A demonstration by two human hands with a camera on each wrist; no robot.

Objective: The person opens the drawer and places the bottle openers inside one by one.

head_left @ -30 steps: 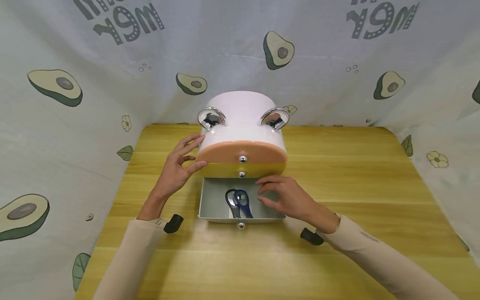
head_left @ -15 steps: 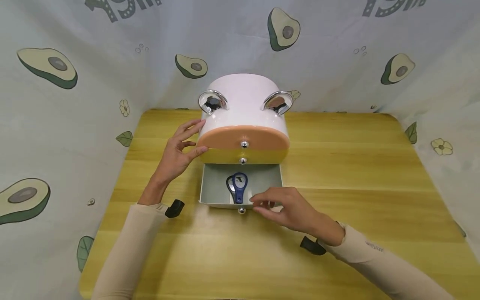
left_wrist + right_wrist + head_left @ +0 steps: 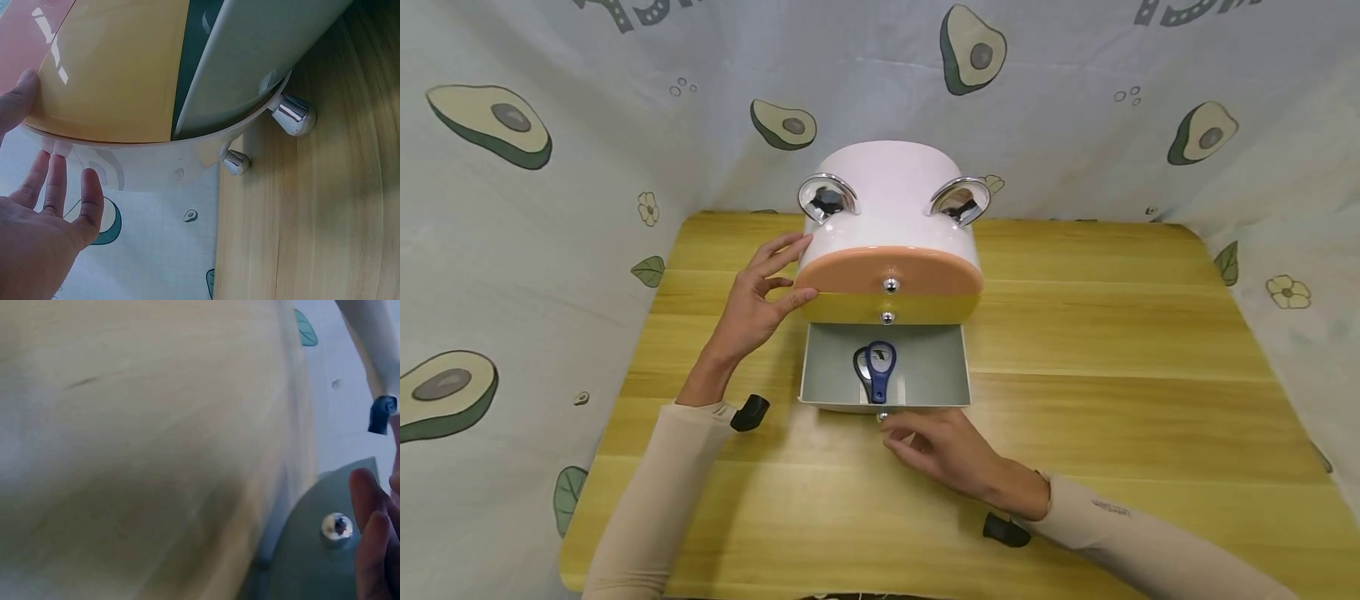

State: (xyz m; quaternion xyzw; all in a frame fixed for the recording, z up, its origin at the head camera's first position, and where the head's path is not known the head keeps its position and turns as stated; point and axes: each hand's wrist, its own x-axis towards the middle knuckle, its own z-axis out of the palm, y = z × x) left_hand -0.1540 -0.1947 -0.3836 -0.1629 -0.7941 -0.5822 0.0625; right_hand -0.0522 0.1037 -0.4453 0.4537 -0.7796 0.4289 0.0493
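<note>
Cabinet (image 3: 891, 218) beside the left hand (image 3: 752, 312): glossy smooth plastic, white shell with peach and yellow fronts.
Knobs (image 3: 890, 286): polished chrome-look metal.
Open drawer (image 3: 820, 367) just beyond the right hand (image 3: 943, 450): matt grey-green plastic.
Scissors (image 3: 877, 371) in it: smooth blue plastic handles.
Table (image 3: 1112, 350) under both hands: wood-grain top, smooth, slight sheen.
Backdrop (image 3: 587, 192) past the left hand: matt printed cloth.
Sleeves (image 3: 655, 500): soft beige fabric.

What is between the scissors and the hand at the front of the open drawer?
In the head view, only the drawer's front wall and its little silver knob lie between the scissors and the right hand.
</note>
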